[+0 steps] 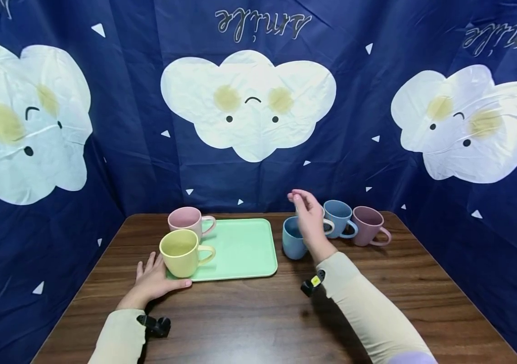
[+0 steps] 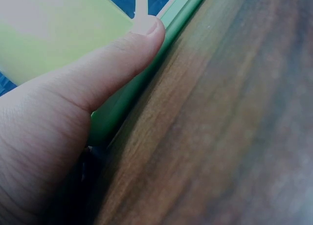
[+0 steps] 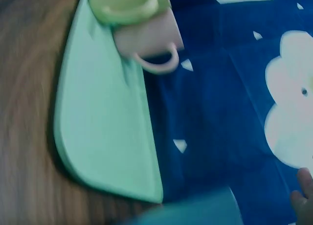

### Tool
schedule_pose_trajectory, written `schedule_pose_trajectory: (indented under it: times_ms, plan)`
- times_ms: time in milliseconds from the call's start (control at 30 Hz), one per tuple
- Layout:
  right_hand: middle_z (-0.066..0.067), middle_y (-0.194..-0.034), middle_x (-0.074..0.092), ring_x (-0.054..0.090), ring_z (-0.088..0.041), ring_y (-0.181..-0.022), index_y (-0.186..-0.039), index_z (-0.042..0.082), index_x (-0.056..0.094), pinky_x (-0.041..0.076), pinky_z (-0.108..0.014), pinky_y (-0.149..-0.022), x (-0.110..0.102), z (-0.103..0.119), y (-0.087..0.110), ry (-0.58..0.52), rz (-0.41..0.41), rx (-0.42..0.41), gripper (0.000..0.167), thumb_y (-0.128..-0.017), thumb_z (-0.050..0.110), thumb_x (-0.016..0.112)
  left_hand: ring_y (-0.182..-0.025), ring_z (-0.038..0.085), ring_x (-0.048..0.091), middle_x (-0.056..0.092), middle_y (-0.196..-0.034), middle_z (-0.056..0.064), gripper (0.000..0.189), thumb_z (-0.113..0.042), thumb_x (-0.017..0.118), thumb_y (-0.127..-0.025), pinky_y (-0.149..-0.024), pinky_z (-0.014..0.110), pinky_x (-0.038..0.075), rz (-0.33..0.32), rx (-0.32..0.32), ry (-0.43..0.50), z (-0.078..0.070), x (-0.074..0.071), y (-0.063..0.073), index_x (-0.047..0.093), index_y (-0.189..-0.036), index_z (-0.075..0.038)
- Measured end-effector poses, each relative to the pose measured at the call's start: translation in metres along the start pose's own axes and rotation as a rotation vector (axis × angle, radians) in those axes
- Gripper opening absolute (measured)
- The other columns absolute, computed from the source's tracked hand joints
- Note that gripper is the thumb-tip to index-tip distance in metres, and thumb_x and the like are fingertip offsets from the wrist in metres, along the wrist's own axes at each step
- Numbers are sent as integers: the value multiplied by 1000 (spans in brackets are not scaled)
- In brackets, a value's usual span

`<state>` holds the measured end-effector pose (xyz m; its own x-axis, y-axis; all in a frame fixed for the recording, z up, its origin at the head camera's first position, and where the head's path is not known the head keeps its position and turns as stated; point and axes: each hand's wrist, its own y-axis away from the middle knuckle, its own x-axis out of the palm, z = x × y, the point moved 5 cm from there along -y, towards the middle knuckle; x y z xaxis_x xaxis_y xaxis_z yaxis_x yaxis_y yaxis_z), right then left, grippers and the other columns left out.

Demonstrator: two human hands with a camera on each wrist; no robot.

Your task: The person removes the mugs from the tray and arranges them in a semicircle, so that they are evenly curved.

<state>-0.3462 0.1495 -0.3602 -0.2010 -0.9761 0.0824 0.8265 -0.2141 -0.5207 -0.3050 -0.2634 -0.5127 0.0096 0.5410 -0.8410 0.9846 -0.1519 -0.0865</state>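
Observation:
A light green tray (image 1: pixel 244 253) lies on the table with a yellow mug (image 1: pixel 179 254) and a pink mug (image 1: pixel 185 220) on its left side, their handles to the right. My left hand (image 1: pixel 153 280) rests at the tray's front left corner, its thumb (image 2: pixel 122 63) stretched along the near rim beside the yellow mug. Above a blue mug (image 1: pixel 292 240), right of the tray, hovers my right hand (image 1: pixel 310 222), fingers loosely bent with nothing in them. It partly hides that mug and a pale mug, whose handle (image 1: pixel 329 227) shows.
Behind and right of my right hand stand a second blue mug (image 1: pixel 339 217) and a mauve mug (image 1: pixel 368 226), close together near the table's back edge. A dark blue curtain (image 1: pixel 135 167) with cloud prints hangs behind and beside the wooden table (image 1: pixel 240 318).

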Motion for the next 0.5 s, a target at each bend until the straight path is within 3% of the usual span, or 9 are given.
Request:
schedule_pose_trajectory:
  times_ms: [167, 333, 500]
  plan:
    - [-29, -115, 68, 68, -25, -108, -121, -14, 61, 48, -25, -98, 43, -6, 17, -80, 93, 4, 26, -104, 4, 54, -146, 60, 2, 16, -159, 38, 131, -69, 79, -70, -109, 77, -8, 17, -18, -17, -6, -5, 2, 17, -158, 6]
    - [-26, -115, 70, 66, -36, -113, -120, -9, 64, 51, -30, -99, 81, -16, 30, -84, 195, 27, 25, -103, 8, 58, -146, 60, 3, 18, -158, 38, 129, -67, 81, -70, -109, 77, -7, 2, -10, 3, -10, -7, 2, 20, -157, 6]
    - [-23, -116, 71, 67, -32, -113, -121, -5, 66, 52, -33, -98, 110, -32, 44, -35, 280, 77, 25, -103, 12, 59, -145, 61, 4, 18, -158, 38, 128, -66, 81, -70, -108, 78, -5, 4, -8, -3, -9, -5, 2, 19, -157, 6]
